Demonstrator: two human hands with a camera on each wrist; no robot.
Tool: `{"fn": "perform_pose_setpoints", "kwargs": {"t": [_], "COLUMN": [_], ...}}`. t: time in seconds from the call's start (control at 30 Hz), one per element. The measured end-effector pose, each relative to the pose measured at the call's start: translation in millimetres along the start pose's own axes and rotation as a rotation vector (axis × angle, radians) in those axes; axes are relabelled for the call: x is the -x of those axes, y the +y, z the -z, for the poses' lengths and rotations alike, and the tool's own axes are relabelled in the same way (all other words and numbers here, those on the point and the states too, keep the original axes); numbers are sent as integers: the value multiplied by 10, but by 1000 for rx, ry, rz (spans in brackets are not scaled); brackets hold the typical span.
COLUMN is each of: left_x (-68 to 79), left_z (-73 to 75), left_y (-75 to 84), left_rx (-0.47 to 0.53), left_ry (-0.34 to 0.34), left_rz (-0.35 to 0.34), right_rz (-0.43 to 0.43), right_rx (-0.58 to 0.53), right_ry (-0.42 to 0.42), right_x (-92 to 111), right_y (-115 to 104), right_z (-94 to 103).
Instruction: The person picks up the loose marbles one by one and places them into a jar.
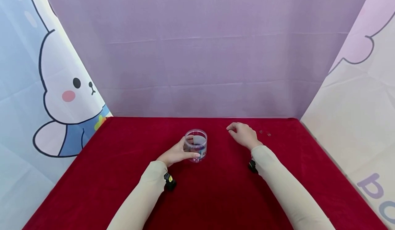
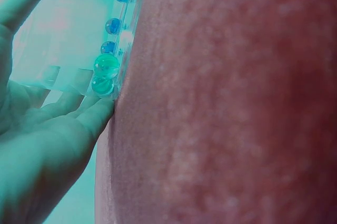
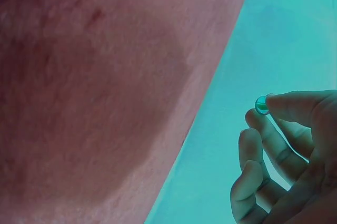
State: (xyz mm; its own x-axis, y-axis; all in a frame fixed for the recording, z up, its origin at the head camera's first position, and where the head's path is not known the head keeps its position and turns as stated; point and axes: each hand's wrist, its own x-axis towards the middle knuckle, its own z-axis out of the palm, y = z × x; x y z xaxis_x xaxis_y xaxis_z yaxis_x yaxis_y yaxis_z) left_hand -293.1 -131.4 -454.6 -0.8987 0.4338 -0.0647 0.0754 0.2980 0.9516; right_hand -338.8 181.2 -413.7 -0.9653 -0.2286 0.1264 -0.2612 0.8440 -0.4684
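My left hand (image 1: 176, 153) grips a clear plastic jar (image 1: 196, 140), its thumb across the near side and the other fingers round the back. The jar is upright with its mouth uncovered. Several glass marbles (image 2: 107, 66), some blue and some greenish, lie at the jar's bottom in the left wrist view. To the right of the jar and apart from it, my right hand (image 1: 243, 134) is raised over the cloth. Between its thumb and index finger it pinches one glass marble (image 3: 261, 105), seen in the right wrist view.
Two small marbles (image 1: 268, 134) lie on the red cloth (image 1: 216, 188) just right of my right hand. A purple curtain (image 1: 197, 51) hangs behind the table. Printed fabric walls (image 1: 71, 103) stand at either side.
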Motion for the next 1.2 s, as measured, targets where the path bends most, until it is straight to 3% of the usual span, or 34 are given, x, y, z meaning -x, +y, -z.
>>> {"fn": "perform_pose_setpoints", "kwargs": {"t": [0.6,1.2], "left_x": [4,0], "left_z": [3,-1], "left_y": [8,14], "left_rx": [-4,-2], "left_ry": [9,9], "left_rz": [16,23], "right_rz": [126,244], "right_rx": [-68,-82], "right_ry": [103,135], "right_x": [152,272], "right_y": [-374,-772], "right_z": [-22,-31]}}
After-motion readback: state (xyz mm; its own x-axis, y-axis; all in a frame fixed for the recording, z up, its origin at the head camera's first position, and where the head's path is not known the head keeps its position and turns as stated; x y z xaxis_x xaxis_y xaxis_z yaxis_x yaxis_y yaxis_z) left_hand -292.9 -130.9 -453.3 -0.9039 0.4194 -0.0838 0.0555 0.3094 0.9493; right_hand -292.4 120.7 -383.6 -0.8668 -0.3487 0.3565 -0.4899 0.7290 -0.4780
